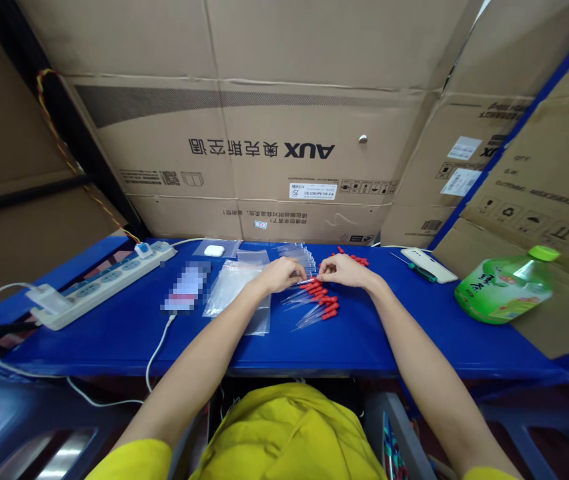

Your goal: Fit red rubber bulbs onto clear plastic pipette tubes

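Cardboard panels (254, 53) backed a blue counter (364, 350) as the left hand (281, 274) and right hand (344, 270) pinched a red-capped tube (313, 280) beside similar tubes (331, 308); clear bags (229, 293) lay left, a green bottle (499, 290) right.

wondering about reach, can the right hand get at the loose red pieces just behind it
Probably yes: the loose red pieces lie on the blue table just beyond the right hand, with nothing seen between, though anything it is pinching may need setting down first.
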`<state>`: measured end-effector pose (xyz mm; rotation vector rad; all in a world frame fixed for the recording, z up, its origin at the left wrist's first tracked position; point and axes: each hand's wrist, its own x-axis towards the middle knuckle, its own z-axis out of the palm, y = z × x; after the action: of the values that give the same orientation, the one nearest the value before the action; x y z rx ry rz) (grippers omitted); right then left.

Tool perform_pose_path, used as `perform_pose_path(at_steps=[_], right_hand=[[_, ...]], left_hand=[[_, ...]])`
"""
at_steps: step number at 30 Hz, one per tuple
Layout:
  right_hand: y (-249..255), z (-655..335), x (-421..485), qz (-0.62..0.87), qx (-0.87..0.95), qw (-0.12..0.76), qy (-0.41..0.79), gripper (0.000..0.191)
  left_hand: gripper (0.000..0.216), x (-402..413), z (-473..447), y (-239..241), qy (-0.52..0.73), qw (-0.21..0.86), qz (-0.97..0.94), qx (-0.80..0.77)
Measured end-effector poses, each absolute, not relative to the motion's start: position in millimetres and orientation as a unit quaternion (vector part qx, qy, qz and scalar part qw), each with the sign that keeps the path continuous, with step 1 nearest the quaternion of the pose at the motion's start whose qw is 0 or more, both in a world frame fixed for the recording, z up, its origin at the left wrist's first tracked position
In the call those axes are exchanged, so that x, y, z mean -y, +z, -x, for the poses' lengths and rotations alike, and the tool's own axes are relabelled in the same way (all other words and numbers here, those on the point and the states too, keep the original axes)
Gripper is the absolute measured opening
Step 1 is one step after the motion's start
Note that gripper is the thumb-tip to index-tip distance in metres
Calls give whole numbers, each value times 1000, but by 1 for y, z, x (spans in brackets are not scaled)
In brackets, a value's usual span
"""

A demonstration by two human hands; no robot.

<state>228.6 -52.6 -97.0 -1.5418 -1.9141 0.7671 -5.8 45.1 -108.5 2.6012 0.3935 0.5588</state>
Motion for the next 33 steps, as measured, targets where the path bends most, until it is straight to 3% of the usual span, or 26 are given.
perform_pose_path(at_steps=[10,19,23,28,33], right_hand=[[-99,-232,51,609,721,209,256,23],[-94,-228,54,618,723,197,239,17],[-91,-225,56,623,726,183,224,15],[-83,-221,61,626,733,185,192,28],[-75,-237,60,681,690,236,65,29]], left_hand=[[12,-31,2,-101,109,85,-961,-238],[17,-28,10,-85,146,21,-952,-269],[20,-30,11,-85,140,33,-946,-291],[25,-32,9,-88,154,62,-945,-281],[27,-33,6,-93,206,143,-924,-290]])
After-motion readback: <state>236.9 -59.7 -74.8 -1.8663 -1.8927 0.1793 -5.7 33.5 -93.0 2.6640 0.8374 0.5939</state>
